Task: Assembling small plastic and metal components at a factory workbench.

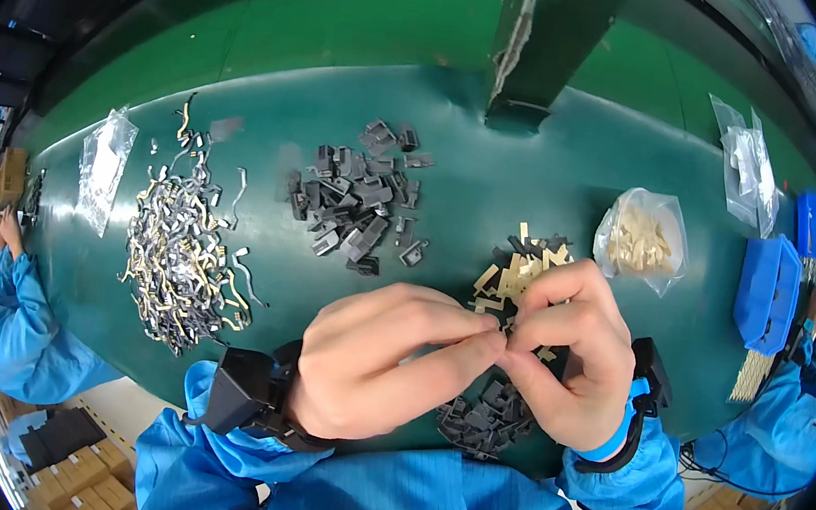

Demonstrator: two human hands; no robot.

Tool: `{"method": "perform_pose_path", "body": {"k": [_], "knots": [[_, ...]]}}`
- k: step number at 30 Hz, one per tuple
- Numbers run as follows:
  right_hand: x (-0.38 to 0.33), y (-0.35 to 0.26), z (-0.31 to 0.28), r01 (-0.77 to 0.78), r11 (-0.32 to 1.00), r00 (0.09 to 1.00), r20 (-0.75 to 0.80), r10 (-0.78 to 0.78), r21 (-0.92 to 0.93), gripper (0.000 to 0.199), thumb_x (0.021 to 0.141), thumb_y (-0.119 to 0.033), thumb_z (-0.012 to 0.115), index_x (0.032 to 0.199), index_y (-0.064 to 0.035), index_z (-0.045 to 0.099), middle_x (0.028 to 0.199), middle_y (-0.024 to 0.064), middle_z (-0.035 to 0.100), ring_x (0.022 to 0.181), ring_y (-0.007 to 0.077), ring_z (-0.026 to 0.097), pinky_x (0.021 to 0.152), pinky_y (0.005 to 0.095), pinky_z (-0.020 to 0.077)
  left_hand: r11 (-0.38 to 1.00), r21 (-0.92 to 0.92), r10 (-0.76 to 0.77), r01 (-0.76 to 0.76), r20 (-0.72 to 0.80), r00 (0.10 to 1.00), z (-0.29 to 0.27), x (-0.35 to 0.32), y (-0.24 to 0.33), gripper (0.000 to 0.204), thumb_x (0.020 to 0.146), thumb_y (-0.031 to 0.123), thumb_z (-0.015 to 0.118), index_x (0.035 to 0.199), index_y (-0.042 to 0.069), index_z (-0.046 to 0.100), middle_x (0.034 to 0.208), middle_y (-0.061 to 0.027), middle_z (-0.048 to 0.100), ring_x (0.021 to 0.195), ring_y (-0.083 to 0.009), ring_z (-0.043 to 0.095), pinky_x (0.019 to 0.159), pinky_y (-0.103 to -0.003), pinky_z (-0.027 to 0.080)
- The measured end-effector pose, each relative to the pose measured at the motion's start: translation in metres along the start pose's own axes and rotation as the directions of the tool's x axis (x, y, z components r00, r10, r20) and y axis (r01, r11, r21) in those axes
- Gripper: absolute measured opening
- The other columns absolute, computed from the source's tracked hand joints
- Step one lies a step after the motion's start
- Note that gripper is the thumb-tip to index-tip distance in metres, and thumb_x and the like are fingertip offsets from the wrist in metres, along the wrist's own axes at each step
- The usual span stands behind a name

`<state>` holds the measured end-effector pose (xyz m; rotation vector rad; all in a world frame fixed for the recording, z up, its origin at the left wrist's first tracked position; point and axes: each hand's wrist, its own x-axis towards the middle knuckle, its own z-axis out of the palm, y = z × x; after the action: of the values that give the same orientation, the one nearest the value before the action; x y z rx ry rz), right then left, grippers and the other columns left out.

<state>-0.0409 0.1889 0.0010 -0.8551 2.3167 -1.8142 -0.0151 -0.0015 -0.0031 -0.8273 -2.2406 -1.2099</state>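
Note:
My left hand (381, 358) and my right hand (572, 359) meet above the front of the green table (300, 318), thumbs and fingertips pinched together. Whatever lies between the fingertips is too small and covered to make out. Just behind them, partly covered by my right hand, is a heap of cream-coloured flat strips (517, 268) mixed with dark pieces. Nearer to me, below the touching fingers, lies a pile of small black parts (486, 423). Further back and left sits a pile of black plastic housings (360, 189).
Bent metal strips (185, 265) form a large heap on the left, beside a clear plastic bag (106, 165). At right stand a bag-lined container of cream strips (643, 244) and a blue bin (768, 296). A dark green post (542, 54) rises at the back. Co-workers sit at both sides.

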Motion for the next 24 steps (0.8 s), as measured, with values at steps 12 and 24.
{"method": "perform_pose_path", "body": {"k": [12, 24], "knots": [[0.003, -0.010, -0.021, 0.106, 0.954, 0.991, -0.052, -0.126, -0.281, 0.024, 0.065, 0.002, 0.077, 0.080, -0.0063, 0.060, 0.088, 0.0072, 0.055, 0.078, 0.0234, 0.052, 0.070, 0.0319, 0.0417, 0.910, -0.086, -0.409, 0.406, -0.020, 0.912, 0.002, 0.005, 0.011, 0.022, 0.067, -0.009, 0.074, 0.086, -0.001, 0.067, 0.086, -0.0134, 0.069, 0.076, -0.0220, 0.067, 0.066, -0.028, 0.053], [0.005, 0.007, -0.074, -0.225, 0.781, 0.907, -0.418, -0.051, -0.583, 0.007, 0.079, -0.002, 0.063, 0.084, -0.0033, 0.058, 0.100, 0.0105, 0.055, 0.098, 0.0245, 0.049, 0.093, 0.0350, 0.0351, 0.545, -0.570, -0.689, 0.615, 0.113, 0.715, 0.005, -0.001, 0.006, 0.025, 0.074, -0.010, 0.071, 0.098, -0.003, 0.069, 0.096, -0.0126, 0.067, 0.083, -0.0141, 0.066, 0.077, -0.025, 0.055]]}}
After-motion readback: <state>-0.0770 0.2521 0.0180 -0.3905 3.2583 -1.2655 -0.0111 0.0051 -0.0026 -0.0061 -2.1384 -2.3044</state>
